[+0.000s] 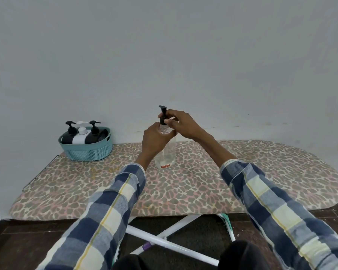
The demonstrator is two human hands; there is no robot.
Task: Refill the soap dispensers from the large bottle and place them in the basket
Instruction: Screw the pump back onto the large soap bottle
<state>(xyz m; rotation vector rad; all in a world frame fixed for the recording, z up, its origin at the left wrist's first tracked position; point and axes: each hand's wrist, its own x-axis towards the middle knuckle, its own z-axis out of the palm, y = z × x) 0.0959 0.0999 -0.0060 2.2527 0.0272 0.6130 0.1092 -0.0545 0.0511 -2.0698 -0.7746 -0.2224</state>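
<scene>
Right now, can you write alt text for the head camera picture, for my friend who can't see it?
A person's left hand grips a clear bottle standing on a leopard-print ironing board, while the right hand pinches its black pump top. To the left, a teal basket holds two black dispensers and a white one.

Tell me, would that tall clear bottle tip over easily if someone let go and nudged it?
Probably yes. The clear bottle is tall and narrow and looks almost empty, so likely light. The black pump adds height on top, and the padded ironing board beneath seems a soft footing. For now, the left hand holds its shoulder.
</scene>
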